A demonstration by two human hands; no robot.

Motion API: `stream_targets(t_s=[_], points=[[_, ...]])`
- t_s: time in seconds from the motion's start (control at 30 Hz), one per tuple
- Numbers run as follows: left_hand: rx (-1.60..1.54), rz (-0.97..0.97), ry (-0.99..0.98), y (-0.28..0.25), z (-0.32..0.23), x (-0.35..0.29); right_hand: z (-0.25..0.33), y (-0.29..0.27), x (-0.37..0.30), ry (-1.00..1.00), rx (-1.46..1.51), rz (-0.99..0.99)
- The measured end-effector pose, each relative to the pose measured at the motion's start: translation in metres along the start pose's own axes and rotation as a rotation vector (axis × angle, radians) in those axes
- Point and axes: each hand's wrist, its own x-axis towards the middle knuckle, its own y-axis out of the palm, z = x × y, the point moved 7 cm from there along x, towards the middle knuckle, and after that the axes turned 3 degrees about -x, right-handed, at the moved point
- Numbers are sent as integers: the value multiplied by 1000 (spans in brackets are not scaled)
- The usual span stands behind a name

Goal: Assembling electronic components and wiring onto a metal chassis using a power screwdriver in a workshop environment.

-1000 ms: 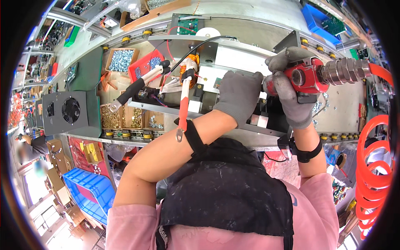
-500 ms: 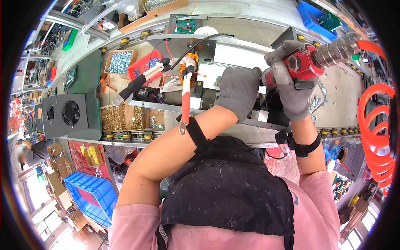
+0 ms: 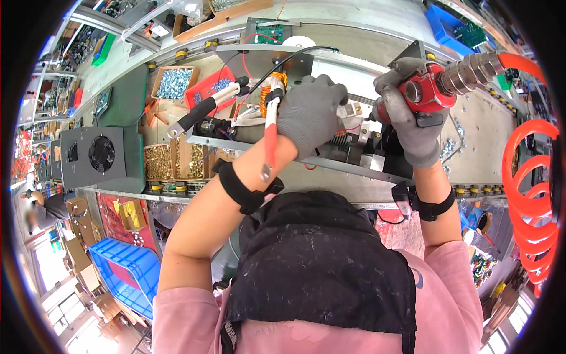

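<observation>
Our right hand (image 3: 413,127) is wrapped around the red air screwdriver (image 3: 427,91), upper right; our left hand (image 3: 309,115) presses closed on the metal chassis (image 3: 330,156) at centre. We risk snagging the loose cables (image 3: 268,127).

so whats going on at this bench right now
A person in grey gloves is working on an open metal chassis full of wiring on a roller line. The right hand grips a red air screwdriver fed by an orange coiled hose, tip down by the chassis parts. The left hand rests on the components beside it. Boxes of brass screws sit to the left.
</observation>
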Motion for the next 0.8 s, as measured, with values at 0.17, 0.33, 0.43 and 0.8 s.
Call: stream_targets(t_s=[0.17, 0.33, 0.43, 0.8], points=[[75, 97, -57, -6, 1, -7, -8, -1, -4, 129, 76, -39], [63, 545, -183, 24, -11, -21, -9, 4, 0, 141, -4, 24], [128, 729, -165, 42, -12, -28, -8, 2, 0, 138, 142, -32], [-332, 1068, -94, 72, -11, -34, -11, -3, -3, 148, 172, -37]])
